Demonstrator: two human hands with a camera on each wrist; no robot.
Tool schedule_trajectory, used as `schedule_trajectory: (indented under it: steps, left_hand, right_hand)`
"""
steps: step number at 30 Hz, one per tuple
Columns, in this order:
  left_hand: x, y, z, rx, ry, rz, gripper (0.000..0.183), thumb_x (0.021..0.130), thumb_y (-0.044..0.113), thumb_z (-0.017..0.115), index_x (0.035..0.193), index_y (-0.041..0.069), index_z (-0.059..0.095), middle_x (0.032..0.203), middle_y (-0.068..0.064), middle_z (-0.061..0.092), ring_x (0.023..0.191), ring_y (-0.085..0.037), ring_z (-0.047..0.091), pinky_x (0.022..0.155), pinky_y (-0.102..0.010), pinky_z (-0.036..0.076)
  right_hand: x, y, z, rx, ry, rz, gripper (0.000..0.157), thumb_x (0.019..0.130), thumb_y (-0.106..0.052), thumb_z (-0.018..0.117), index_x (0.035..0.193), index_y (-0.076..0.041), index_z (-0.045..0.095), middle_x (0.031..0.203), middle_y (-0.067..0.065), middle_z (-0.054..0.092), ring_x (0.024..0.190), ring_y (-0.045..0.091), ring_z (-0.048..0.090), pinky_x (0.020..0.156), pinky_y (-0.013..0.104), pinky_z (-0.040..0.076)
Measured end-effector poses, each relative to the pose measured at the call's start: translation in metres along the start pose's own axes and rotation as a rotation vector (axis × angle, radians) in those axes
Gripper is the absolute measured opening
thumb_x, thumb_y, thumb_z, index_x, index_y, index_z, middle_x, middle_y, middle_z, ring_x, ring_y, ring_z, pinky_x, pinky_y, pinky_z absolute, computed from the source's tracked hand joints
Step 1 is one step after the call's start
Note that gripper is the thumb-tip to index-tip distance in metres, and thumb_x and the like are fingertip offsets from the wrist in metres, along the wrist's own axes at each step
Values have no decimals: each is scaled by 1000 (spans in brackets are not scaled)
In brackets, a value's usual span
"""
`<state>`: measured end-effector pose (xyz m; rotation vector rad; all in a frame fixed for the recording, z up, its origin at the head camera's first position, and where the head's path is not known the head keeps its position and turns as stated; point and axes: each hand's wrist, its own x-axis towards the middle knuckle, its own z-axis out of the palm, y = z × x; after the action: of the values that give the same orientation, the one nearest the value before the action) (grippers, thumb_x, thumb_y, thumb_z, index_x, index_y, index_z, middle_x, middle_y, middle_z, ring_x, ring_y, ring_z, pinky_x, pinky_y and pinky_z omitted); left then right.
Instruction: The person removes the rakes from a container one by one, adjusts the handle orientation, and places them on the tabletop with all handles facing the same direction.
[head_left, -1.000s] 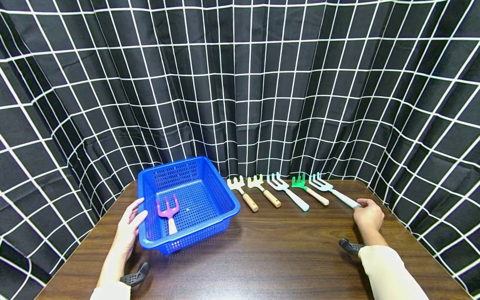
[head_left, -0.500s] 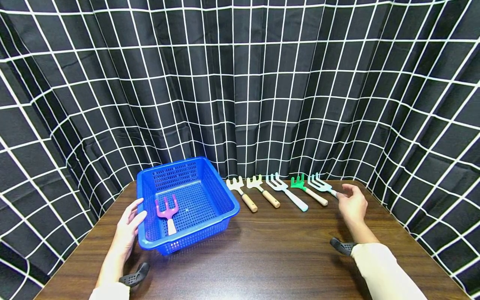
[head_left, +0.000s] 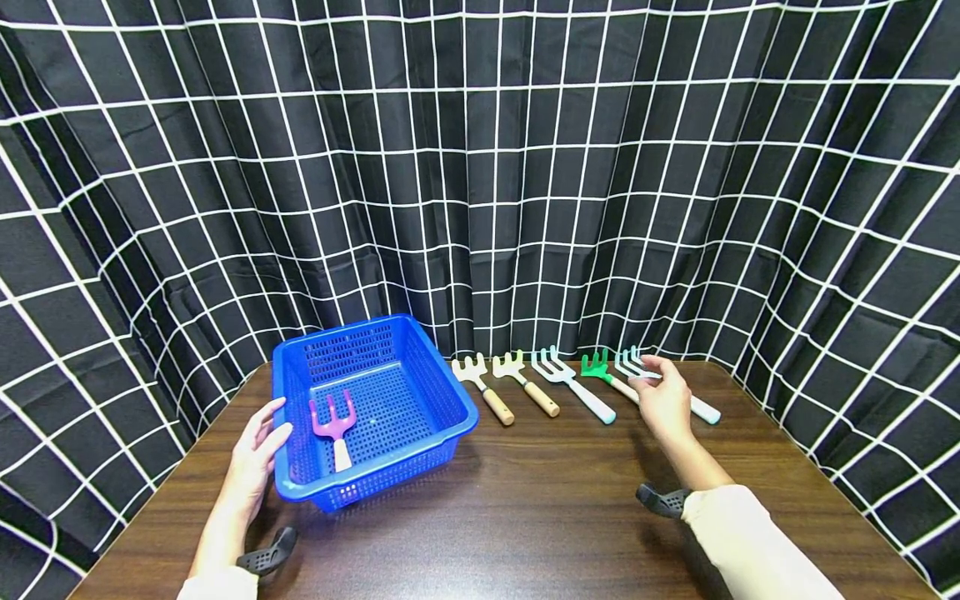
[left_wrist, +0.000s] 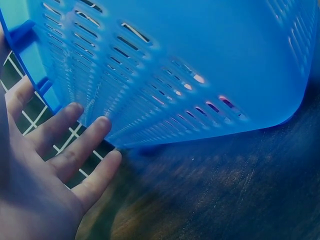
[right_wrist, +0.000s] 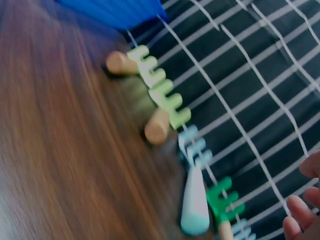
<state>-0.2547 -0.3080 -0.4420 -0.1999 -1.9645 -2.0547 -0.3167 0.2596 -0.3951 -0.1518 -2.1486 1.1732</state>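
My left hand (head_left: 253, 454) rests against the left side of a blue plastic basket (head_left: 450, 446), fingers spread and fairly straight along its outer wall (left_wrist: 150, 90). Inside the basket lies a purple hand fork (head_left: 334, 423) with a pale handle. My right hand (head_left: 666, 404), thumb and fingers apart and holding nothing, is over the right end of a row of hand rakes. It partly covers the rightmost light blue rake (head_left: 705, 410) and the handle end of the green rake (head_left: 597, 365). Whether it touches either is unclear. Its fingertips (right_wrist: 300, 212) show at the right wrist view's edge.
Left of the green rake lie another light blue rake (head_left: 588, 398), a yellow-green one (head_left: 542, 398) and a cream one (head_left: 497, 406), both wooden-handled. They lie on a brown wooden table (head_left: 525, 517). A black curtain with white grid lines (head_left: 510, 167) hangs close behind.
My right hand has moved left, from the handle end of the rightmost light blue rake to its head end near the green rake. That rake stays put. The left hand and basket look unmoved.
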Motion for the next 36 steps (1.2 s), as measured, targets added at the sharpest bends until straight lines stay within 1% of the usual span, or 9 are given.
schedule_trajectory:
  steps: [4, 6, 8, 11, 14, 17, 24, 30, 36]
  left_hand:
    - [0, -2, -1, -15, -6, 7, 47, 102, 13, 50, 146, 6, 33, 118, 4, 58, 98, -11, 65, 74, -29, 56]
    - [1, -3, -1, -20, -9, 12, 47, 102, 12, 50, 146, 6, 33, 117, 6, 59, 97, -12, 65, 73, -30, 56]
    - [1, -3, -1, -26, -10, 14, 48, 102, 11, 50, 146, 7, 33, 116, 6, 59, 97, -12, 65, 73, -30, 56]
    - [2, -3, -2, -19, -3, 10, 47, 102, 11, 50, 146, 7, 34, 116, 6, 59, 96, -11, 65, 73, -30, 56]
    - [2, -4, -2, -19, 1, 7, 47, 102, 11, 50, 146, 7, 34, 116, 7, 60, 96, -11, 65, 73, -30, 56]
    - [2, -4, -2, -21, 3, 11, 46, 102, 10, 50, 145, 7, 34, 115, 7, 61, 95, -11, 65, 72, -29, 56]
    - [1, -4, -4, -20, 2, 15, 45, 102, 9, 49, 145, 6, 35, 115, 7, 61, 95, -11, 65, 72, -29, 56]
    - [2, -4, -3, -21, 2, 8, 46, 102, 9, 49, 145, 6, 34, 115, 7, 60, 96, -10, 65, 72, -29, 56]
    - [2, -3, -1, -17, 8, -7, 47, 102, 11, 50, 146, 6, 33, 117, 7, 60, 98, -10, 64, 74, -29, 56]
  right_hand:
    - [-5, -18, 9, 44, -90, 9, 33, 86, 3, 67, 118, 2, 59, 117, 21, 63, 88, 13, 62, 67, 9, 39]
    - [-7, -26, 14, 62, -142, 14, 32, 87, 2, 66, 119, 3, 59, 118, 22, 62, 96, 26, 64, 72, 11, 42]
    - [-10, -34, 18, 68, -188, 14, 32, 89, 0, 66, 120, 2, 58, 119, 22, 62, 101, 32, 63, 78, 17, 44]
    - [-15, -45, 24, 80, -237, 12, 32, 90, -4, 66, 120, 0, 59, 118, 21, 63, 102, 33, 61, 84, 30, 41]
    - [-20, -56, 28, 94, -278, -4, 33, 90, -7, 66, 122, -2, 59, 118, 19, 63, 101, 32, 62, 84, 36, 42]
    - [-24, -67, 34, 121, -324, -39, 32, 90, -5, 65, 122, -2, 60, 120, 19, 62, 100, 32, 62, 82, 33, 46]
    - [-37, -91, 48, 184, -404, -84, 32, 88, -3, 66, 120, 0, 60, 119, 20, 62, 95, 31, 62, 74, 27, 48]
    - [-51, -106, 63, 200, -425, -149, 33, 84, -3, 69, 116, -1, 63, 115, 18, 63, 92, 29, 64, 73, 30, 50]
    - [-62, -119, 75, 228, -495, -184, 35, 85, -3, 70, 119, -1, 62, 117, 14, 64, 94, 28, 66, 78, 37, 53]
